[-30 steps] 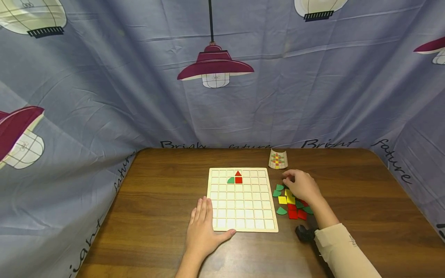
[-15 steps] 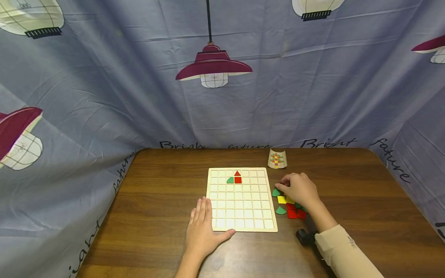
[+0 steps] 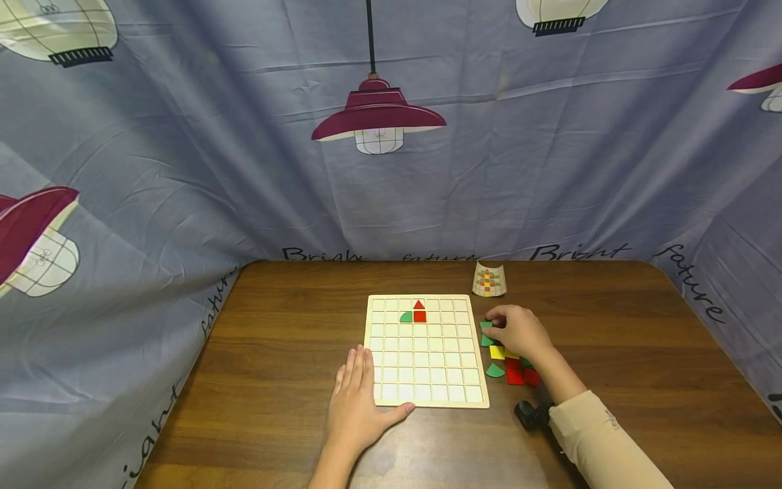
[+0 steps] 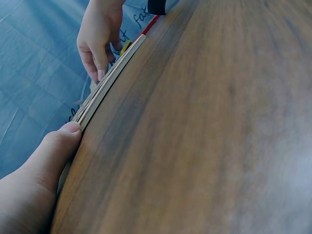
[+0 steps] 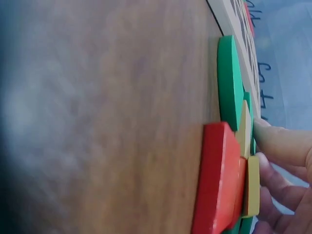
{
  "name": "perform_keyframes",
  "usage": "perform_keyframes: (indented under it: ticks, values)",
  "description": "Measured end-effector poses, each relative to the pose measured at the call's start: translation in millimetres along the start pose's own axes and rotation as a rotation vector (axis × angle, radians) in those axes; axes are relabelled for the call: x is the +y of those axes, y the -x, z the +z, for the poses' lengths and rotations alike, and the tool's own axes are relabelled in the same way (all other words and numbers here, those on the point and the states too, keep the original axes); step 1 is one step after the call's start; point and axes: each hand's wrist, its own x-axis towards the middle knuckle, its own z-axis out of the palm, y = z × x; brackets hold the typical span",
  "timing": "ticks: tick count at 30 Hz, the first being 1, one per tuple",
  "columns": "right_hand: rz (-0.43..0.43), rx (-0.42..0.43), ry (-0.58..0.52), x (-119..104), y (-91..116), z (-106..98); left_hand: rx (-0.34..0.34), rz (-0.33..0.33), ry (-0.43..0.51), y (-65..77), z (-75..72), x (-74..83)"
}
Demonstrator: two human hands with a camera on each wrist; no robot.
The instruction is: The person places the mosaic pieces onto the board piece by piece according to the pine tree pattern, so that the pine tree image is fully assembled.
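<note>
A pale square grid board (image 3: 434, 367) lies on the table, with a red triangle (image 3: 418, 305), a red square (image 3: 419, 316) and a green quarter-circle (image 3: 406, 317) set in its upper cells. My left hand (image 3: 354, 411) rests at its lower left corner, fingers straight along the left edge, thumb (image 4: 63, 134) against the front edge. Right of the board, my right hand (image 3: 519, 333) pinches a green quarter-circle piece (image 3: 485, 326) between thumb and index finger, close over the table. Another green piece (image 3: 487, 340) lies just below it. The hand hides part of the pile.
Yellow squares (image 3: 497, 352), red pieces (image 3: 515, 375) and a green quarter-circle (image 3: 495, 371) lie loosely right of the board, some stacked or leaning. A small curled pattern card (image 3: 489, 280) stands behind them. A patterned curtain (image 3: 391, 204) hangs behind the wooden table (image 3: 281, 339).
My right hand has moved left and slightly down from the pile's back to the green pieces, and the upper green piece has shifted slightly left. The left hand and board stay put.
</note>
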Motion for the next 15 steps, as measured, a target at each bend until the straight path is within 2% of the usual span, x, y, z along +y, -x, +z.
perform_keyframes:
  ticks: [3, 7, 15]
  values:
    - [-0.026, -0.011, -0.07, 3.2, -2.6, -0.4, 0.0, 0.001, 0.0, -0.2, -0.2, 0.2]
    - [-0.057, -0.009, -0.095, 5.9, -4.6, -1.1, -0.003, 0.0, -0.004, -0.3, 0.1, 0.0]
    - [-0.016, 0.028, 0.023, 6.7, -3.1, 1.8, -0.007, -0.001, 0.001, 0.1, 0.2, 0.2]
